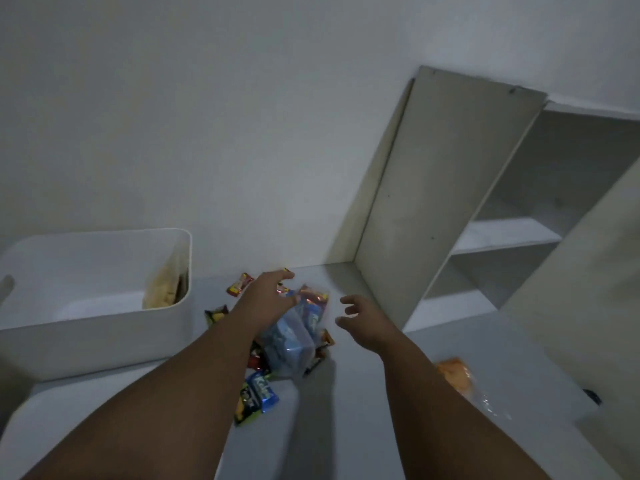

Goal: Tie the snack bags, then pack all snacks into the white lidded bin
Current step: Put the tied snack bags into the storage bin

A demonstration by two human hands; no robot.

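Note:
A clear plastic bag of blue-wrapped snacks (294, 337) stands in the middle of the white counter. My left hand (265, 294) grips its top, fingers curled round the gathered plastic. My right hand (362, 320) hovers just right of the bag with fingers loosely spread, holding nothing. Several small snack packets lie around the bag, among them a red one (239, 284) behind it and a blue one (265, 391) in front. The white bin (93, 337) sits open at the left, without a lid on it, with a bag of pale snacks (164, 289) leaning inside its right wall.
A clear bag of orange snacks (455, 374) lies on the counter at the right. An open cupboard door (443, 188) stands behind the right hand, with white shelves (502, 233) beyond it. The white wall rises at the back.

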